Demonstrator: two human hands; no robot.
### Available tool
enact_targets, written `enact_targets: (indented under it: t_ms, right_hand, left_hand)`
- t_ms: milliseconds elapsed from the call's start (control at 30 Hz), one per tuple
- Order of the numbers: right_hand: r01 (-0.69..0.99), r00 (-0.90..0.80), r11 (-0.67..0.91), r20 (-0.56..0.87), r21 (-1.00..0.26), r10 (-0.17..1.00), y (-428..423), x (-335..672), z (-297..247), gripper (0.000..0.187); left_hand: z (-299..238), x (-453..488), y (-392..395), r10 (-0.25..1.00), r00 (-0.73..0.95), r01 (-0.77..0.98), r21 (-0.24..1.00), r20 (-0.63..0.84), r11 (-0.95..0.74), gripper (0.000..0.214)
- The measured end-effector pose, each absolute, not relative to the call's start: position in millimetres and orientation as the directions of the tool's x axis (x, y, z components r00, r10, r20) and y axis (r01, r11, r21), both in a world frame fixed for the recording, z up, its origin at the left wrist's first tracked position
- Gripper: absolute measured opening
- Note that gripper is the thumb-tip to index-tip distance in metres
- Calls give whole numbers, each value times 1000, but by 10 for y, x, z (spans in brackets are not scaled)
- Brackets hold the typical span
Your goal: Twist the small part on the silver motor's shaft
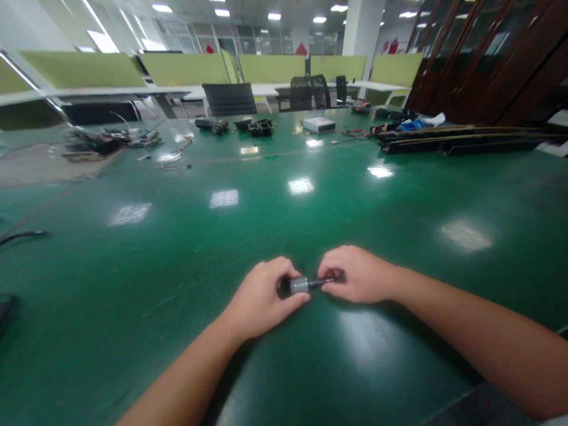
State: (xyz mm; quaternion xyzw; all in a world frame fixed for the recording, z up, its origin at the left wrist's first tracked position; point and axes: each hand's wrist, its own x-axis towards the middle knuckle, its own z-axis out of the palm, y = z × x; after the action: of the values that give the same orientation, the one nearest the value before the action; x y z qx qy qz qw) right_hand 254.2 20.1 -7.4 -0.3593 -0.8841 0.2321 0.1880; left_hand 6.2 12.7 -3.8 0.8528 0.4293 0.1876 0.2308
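Observation:
A small cylindrical part (300, 284) with a silver band and a thin dark shaft lies low over the green table (186, 248), held between both hands. My left hand (261, 296) is closed round its thicker silver end. My right hand (355, 275) pinches the thin dark shaft end with fingertips together. The hands nearly touch each other at the table's near middle. Most of the part's dark body is hidden inside my left fingers.
Far across the table lie a white box (318, 123), black tools and cables (261, 127), long black rails (461, 141) at the right and a pile of wires (110, 139) at the left. Office chairs (229, 99) and green partitions stand behind. A black cable (22, 236) lies at the left edge.

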Motion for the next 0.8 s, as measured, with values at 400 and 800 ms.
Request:
enact_targets:
  t_ms: [400, 800]
  right_hand:
    - [628, -680, 575, -9, -523, 733, 244, 2750, 86, 7]
    - [605, -688, 566, -9, -560, 726, 257, 2724, 87, 8]
  left_hand:
    - [-36, 17, 109, 817, 563, 639, 564, 120, -523, 21]
    - [-42, 16, 109, 817, 566, 643, 560, 113, -523, 22]
